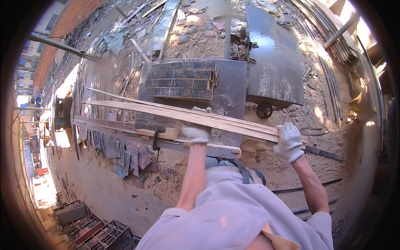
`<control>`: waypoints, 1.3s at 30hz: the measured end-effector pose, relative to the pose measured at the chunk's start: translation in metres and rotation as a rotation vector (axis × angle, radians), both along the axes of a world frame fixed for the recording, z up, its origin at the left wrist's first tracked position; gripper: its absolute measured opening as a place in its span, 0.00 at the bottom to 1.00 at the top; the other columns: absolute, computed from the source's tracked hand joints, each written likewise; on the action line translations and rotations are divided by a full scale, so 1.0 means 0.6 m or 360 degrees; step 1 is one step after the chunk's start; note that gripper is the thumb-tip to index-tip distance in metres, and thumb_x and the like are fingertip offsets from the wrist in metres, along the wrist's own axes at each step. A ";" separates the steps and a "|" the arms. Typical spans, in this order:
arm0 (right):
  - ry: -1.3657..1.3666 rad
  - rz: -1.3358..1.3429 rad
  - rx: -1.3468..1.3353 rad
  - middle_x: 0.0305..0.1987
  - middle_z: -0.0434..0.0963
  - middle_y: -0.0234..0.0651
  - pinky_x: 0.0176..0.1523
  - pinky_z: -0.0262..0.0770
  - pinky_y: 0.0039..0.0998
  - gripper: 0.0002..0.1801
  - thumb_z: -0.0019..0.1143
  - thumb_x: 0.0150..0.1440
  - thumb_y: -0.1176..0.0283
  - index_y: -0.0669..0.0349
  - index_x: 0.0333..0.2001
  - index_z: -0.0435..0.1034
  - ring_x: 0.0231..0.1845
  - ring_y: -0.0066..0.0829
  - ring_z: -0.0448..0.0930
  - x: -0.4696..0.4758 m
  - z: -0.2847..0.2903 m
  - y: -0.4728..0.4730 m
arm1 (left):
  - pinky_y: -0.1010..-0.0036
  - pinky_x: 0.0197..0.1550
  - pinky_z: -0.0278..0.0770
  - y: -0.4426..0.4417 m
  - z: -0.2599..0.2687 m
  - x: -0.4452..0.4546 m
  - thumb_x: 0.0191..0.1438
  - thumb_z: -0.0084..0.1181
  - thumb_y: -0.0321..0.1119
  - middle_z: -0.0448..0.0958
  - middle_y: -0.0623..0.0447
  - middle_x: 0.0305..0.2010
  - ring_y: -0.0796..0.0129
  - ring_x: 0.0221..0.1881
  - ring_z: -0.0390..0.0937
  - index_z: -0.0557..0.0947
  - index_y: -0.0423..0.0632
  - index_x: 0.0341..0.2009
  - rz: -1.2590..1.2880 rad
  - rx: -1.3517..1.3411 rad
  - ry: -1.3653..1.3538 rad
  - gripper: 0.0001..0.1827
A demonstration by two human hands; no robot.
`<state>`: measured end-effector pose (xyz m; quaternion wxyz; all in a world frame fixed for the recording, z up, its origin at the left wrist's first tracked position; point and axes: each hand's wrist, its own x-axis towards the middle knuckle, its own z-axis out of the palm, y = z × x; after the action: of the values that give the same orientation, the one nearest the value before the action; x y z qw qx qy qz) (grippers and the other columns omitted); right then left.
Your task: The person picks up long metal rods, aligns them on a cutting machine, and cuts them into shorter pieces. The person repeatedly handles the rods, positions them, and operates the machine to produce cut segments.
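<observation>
A bundle of long, thin plywood strips (162, 113) slants across in front of me, above a metal machine table (229, 93). My right hand (289, 140), in a pale knit work glove, grips the bundle near its right end. My left hand (196, 132), gloved alike, reaches beneath the strips, with its fingertips showing past their far edge. At the left the strips spread into two groups. Beyond them on the table lie several stacked dark-faced board pieces (181, 79). Along the near edge runs a long rail (112, 127), where a dark clamp (156, 140) grips a wood block (170, 133).
A second metal table (272, 59) with a handwheel (264, 110) stands to the far right. Offcuts (200, 34) litter the ground beyond. Board scraps (134, 156) lie below the rail. Metal frames (100, 231) stand at lower left, and long boards (331, 34) are piled at upper right.
</observation>
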<state>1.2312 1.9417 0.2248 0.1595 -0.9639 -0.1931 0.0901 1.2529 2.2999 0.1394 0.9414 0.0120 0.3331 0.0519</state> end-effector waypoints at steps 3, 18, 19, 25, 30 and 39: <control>-0.0047 -0.0126 0.0160 0.38 0.72 0.45 0.43 0.70 0.47 0.30 0.73 0.39 0.61 0.60 0.45 0.70 0.40 0.49 0.75 -0.005 -0.003 0.006 | 0.45 0.62 0.77 -0.002 0.082 0.068 0.56 0.38 0.85 0.85 0.43 0.35 0.50 0.39 0.83 0.86 0.40 0.40 -0.0069 0.0344 -0.0061 0.53; 0.0078 -0.0485 0.1607 0.62 0.76 0.54 0.61 0.83 0.50 0.61 0.63 0.53 0.29 0.66 0.73 0.55 0.61 0.44 0.81 0.281 0.293 0.264 | 0.65 0.30 0.89 0.035 0.510 0.329 0.57 0.24 0.87 0.81 0.47 0.27 0.64 0.28 0.85 0.80 0.43 0.46 -0.0809 0.2636 -0.0627 0.55; 0.0021 -0.0506 0.1993 0.57 0.79 0.50 0.60 0.83 0.46 0.53 0.64 0.58 0.34 0.66 0.70 0.61 0.60 0.44 0.81 0.326 0.344 0.255 | 0.65 0.29 0.89 0.034 0.513 0.314 0.59 0.26 0.85 0.81 0.47 0.26 0.66 0.26 0.84 0.80 0.44 0.44 -0.0876 0.2695 -0.0652 0.53; 0.0003 -0.1000 0.2581 0.52 0.81 0.51 0.62 0.81 0.46 0.40 0.62 0.60 0.44 0.68 0.61 0.67 0.56 0.46 0.82 0.315 0.422 0.048 | 0.65 0.20 0.79 -0.077 0.462 0.199 0.59 0.33 0.85 0.80 0.50 0.20 0.66 0.20 0.83 0.83 0.42 0.32 -0.1581 0.3012 -0.0851 0.52; 0.0069 -0.1770 0.2618 0.48 0.82 0.51 0.63 0.79 0.46 0.30 0.61 0.62 0.52 0.70 0.53 0.73 0.52 0.48 0.83 0.169 0.332 -0.121 | 0.56 0.35 0.84 -0.178 0.400 0.088 0.56 0.45 0.83 0.83 0.38 0.27 0.46 0.30 0.86 0.84 0.38 0.33 -0.2272 0.3036 -0.1102 0.51; -0.0020 -0.2489 0.2536 0.44 0.80 0.46 0.61 0.77 0.43 0.23 0.59 0.60 0.54 0.67 0.43 0.73 0.49 0.44 0.80 -0.067 0.102 -0.325 | 0.57 0.55 0.77 -0.246 0.231 0.019 0.57 0.59 0.69 0.80 0.42 0.46 0.48 0.51 0.80 0.79 0.45 0.54 -0.2380 0.3064 -0.1665 0.39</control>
<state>1.1909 1.7468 0.2861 0.7439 -0.4429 0.4633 -0.1895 1.2645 2.1525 0.2777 0.3752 0.8281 -0.3229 -0.2631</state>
